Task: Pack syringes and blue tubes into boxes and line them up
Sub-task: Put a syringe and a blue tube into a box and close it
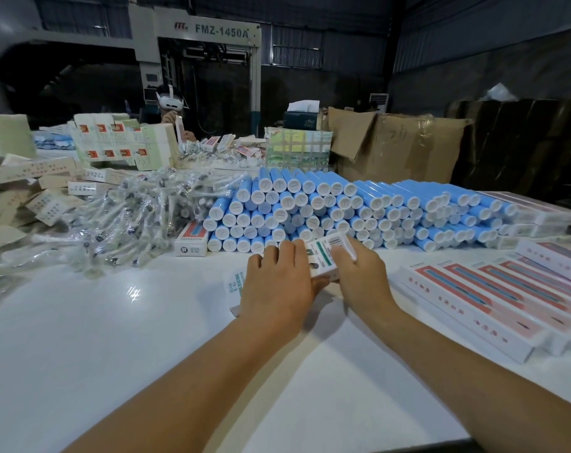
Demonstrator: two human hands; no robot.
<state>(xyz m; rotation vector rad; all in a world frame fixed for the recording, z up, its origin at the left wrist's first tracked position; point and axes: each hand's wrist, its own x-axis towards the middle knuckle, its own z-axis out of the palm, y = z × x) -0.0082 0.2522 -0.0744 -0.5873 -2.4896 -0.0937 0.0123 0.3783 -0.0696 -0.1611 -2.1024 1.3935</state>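
Here we hold a small white cardboard box with green print [323,256] between both hands: our left hand [277,286] curls round its near end, our right hand [359,273] clasps its far side. Our fingers hide much of the box, so whether it is filled we cannot tell. Just beyond our knuckles lies the stack of smooth blue plastic tubes with white round caps [326,204]; left of the left hand sprawls a heap of crinkly clear-wrapped syringes [140,217], and right of the right hand lie flat pink-and-white boxes in a row [493,299].

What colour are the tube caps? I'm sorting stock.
White caps on light blue tubes, clearest in the head view.
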